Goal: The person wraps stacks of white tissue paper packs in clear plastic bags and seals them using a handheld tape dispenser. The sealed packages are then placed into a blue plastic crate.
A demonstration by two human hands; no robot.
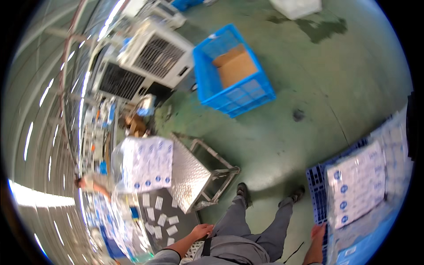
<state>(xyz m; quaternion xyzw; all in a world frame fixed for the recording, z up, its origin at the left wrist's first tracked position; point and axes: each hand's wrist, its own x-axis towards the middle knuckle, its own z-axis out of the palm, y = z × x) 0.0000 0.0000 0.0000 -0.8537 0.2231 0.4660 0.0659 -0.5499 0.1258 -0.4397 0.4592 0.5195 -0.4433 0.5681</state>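
My left hand [202,230] hangs beside my grey trousers, next to the metal table; its fingers are loosely bent and I see nothing in them. My right hand [318,230] is low at the right, beside the dark blue pallet [316,185] and the plastic-wrapped stack on it. That hand is blurred, and its fingers cannot be made out; whether it touches the stack I cannot tell. On the stack lies a white printed pack [357,185]. At the left, a large white printed bundle in clear film [148,163] rests by a patterned metal plate [187,176].
Ahead stands a blue plastic crate [238,99] with cardboard inside. White air coolers [154,55] stand behind it at the left. Several white labels [162,219] lie on a dark surface. Another person [99,183] is at the far left. Dark wet patches [324,28] mark the green floor.
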